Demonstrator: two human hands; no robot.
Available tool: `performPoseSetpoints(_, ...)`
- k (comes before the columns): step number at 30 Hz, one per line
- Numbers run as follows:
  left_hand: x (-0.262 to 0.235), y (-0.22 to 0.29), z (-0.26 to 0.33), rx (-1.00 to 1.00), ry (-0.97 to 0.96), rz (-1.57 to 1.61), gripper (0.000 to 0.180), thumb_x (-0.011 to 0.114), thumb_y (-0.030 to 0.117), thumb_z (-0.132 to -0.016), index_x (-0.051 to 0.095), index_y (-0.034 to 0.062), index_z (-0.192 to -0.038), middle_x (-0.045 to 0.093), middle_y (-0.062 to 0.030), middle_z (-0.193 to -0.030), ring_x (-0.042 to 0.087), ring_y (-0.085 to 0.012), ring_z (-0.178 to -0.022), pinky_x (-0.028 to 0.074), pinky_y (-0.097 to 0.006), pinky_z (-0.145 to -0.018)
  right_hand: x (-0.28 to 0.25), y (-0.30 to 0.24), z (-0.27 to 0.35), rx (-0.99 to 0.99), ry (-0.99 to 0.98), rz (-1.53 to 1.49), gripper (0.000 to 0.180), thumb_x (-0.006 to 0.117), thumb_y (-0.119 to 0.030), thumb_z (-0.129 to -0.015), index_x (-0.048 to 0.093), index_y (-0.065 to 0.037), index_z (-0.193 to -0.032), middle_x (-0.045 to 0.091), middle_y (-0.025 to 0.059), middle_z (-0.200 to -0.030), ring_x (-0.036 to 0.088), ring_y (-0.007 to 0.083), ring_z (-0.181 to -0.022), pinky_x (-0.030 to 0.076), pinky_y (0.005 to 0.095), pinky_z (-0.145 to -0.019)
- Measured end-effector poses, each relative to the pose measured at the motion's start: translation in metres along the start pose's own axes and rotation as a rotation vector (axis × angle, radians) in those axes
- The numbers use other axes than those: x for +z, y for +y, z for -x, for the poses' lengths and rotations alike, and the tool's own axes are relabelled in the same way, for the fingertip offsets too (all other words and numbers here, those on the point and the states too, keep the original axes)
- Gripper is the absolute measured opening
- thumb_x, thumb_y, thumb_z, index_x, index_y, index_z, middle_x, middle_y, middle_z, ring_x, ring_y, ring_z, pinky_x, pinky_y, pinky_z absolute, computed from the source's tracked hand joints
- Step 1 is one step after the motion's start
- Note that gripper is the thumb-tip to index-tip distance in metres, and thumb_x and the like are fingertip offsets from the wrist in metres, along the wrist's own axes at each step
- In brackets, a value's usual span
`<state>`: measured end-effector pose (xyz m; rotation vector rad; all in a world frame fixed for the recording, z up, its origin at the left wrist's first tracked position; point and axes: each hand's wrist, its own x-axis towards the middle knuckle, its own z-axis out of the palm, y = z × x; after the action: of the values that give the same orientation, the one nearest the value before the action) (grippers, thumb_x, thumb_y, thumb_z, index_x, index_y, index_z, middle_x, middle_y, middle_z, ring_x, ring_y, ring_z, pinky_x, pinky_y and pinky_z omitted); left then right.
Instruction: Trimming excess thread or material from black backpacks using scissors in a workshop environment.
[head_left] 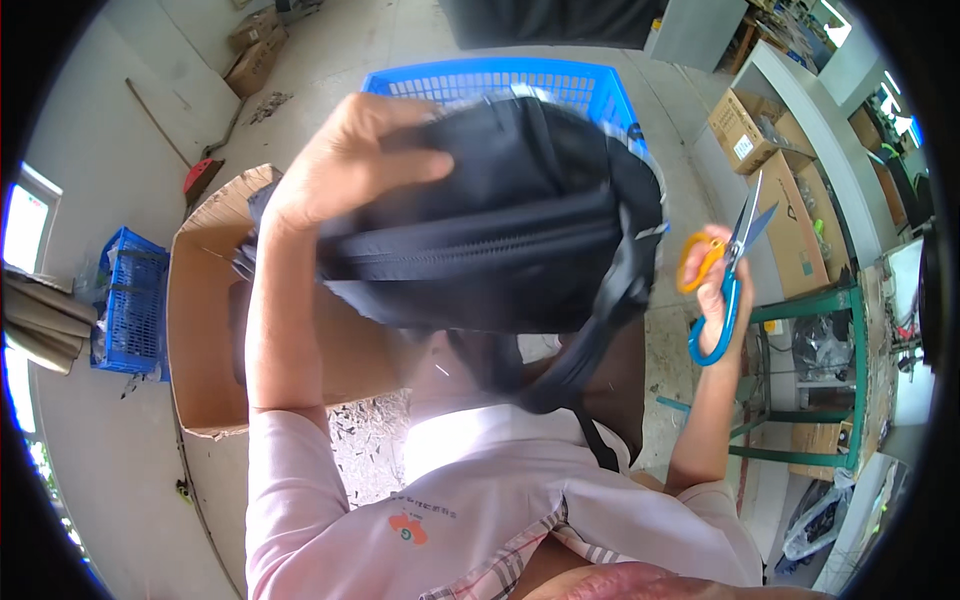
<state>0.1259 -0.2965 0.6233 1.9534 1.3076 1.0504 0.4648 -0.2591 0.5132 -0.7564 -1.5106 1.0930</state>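
My left hand [345,160] grips the top of a black fabric bag [500,230] with a zipper, holding it up in front of me. A black strap [590,380] hangs down from the bag over my pale pink shirt. My right hand [722,275] holds a pair of scissors [735,240] with one orange and one blue handle, blades slightly apart and pointing up. The scissors are just right of the bag, apart from it.
A blue plastic crate [560,85] sits behind the bag. An open cardboard box [200,330] lies at left on the concrete floor, with a smaller blue crate [130,300] further left. Cardboard boxes [790,215] and a green metal frame [810,380] stand at right.
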Motion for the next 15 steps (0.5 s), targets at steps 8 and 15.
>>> performPoseSetpoints(8, 0.050, -0.036, -0.010, -0.110, -0.223, 0.118, 0.028, 0.070, 0.012, -0.069, 0.061, -0.0028, -0.091, 0.059, -0.0001, -0.079, 0.048, -0.0060, -0.073, 0.040, -0.021, -0.070, 0.008, -0.065, -0.030, -0.288, -0.374, 0.895, 0.064, 0.077, -0.025, -0.054, 0.048, -0.005, -0.107, 0.051, 0.0078, -0.079, 0.051, 0.0220, -0.072, 0.043, 0.0315, -0.063)
performPoseSetpoints(15, 0.058, -0.042, -0.015, -0.064, -0.228, 0.151, 0.020, 0.064, 0.009, -0.070, 0.061, -0.0020, -0.087, 0.057, -0.0012, -0.070, 0.047, -0.0073, -0.065, 0.042, -0.024, -0.063, 0.011, -0.080, -0.042, -0.502, -0.390, 1.238, 0.056, 0.074, -0.032, -0.059, 0.049, -0.005, -0.102, 0.050, 0.0091, -0.075, 0.052, 0.0267, -0.073, 0.042, 0.0365, -0.063)
